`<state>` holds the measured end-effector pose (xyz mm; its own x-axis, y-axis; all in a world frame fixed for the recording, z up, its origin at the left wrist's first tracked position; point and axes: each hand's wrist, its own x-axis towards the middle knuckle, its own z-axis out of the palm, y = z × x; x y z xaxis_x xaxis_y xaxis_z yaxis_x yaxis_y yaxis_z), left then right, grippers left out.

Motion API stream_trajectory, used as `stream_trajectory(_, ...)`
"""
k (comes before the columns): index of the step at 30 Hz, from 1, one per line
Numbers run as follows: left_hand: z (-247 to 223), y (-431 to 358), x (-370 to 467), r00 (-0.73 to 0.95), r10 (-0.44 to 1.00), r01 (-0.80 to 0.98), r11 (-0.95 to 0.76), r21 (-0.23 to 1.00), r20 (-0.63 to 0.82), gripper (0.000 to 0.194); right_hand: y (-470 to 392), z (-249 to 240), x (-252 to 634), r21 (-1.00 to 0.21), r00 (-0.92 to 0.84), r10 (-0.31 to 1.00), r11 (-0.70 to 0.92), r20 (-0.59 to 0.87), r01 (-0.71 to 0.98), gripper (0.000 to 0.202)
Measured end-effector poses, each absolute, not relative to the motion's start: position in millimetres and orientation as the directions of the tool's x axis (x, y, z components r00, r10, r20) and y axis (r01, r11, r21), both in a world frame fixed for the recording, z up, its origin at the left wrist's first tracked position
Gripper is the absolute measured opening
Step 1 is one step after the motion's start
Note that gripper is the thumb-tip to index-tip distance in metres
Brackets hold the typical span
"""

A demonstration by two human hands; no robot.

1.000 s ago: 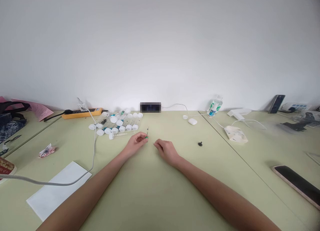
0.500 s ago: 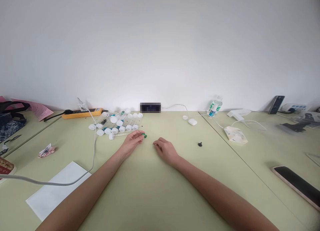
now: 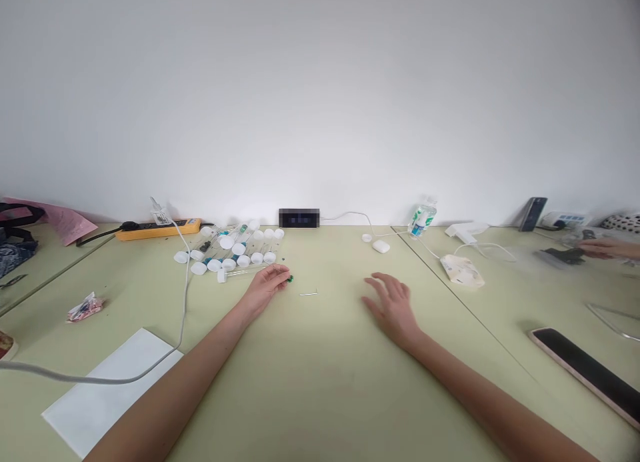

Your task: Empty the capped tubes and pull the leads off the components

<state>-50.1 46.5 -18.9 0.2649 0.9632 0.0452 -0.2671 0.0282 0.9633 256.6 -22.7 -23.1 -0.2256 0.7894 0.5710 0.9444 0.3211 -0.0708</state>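
Observation:
Pinched in the fingers of my left hand [image 3: 266, 287] is a small green piece [image 3: 290, 279], too small for me to tell its kind. A thin metal pin-like rod [image 3: 309, 293] lies on the table between my hands. My right hand [image 3: 393, 305] is held over the table with its fingers apart and nothing in them. Small and dark, a knob-like piece seen earlier on the right is now hidden behind this hand. Just beyond my left hand lie several clear tubes with white caps [image 3: 239, 248], some with blue or green bits inside.
An orange power strip [image 3: 158, 229] and a grey cable [image 3: 185, 295] lie left, near a white sheet [image 3: 113, 392]. Rightward are a white case [image 3: 381, 247], a clear bottle [image 3: 423, 217], a packet [image 3: 463, 271] and a phone [image 3: 590, 369]. Another person's hand [image 3: 603, 249] shows at far right.
My right hand has let go of the thin rod and moved right, its fingers spreading. My left hand keeps the green piece. Another person's hand has come into view at right.

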Motion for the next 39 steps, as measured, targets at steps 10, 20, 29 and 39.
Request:
stream_trajectory(10, -19.5, 47.0, -51.2, 0.281, 0.959, -0.295, 0.054, 0.954, 0.032, 0.018, -17.2, -22.6, 312.7, -0.711, 0.407, 0.887, -0.140, 0.220, 0.689, 0.043)
stream_trajectory(20, -20.7, 46.7, -52.4, 0.295, 0.955, -0.321, 0.067, 0.945, 0.033, 0.019, -14.2, -22.6, 313.5, -0.683, 0.348, 0.913, -0.116, 0.213, 0.721, 0.033)
stream_trajectory(29, -19.5, 44.8, -52.5, 0.299, 0.954, -0.342, 0.069, 0.937, 0.039, 0.020, -16.9, -19.5, 310.5, -0.715, 0.355, 0.910, -0.100, 0.216, 0.692, 0.028)
stream_trajectory(39, -20.4, 45.6, -53.6, 0.313, 0.949, -0.350, 0.078, 0.934, 0.038, 0.017, 10.3, 1.4, 247.0, -0.929, 0.096, 0.994, 0.018, 0.058, 0.369, 0.025)
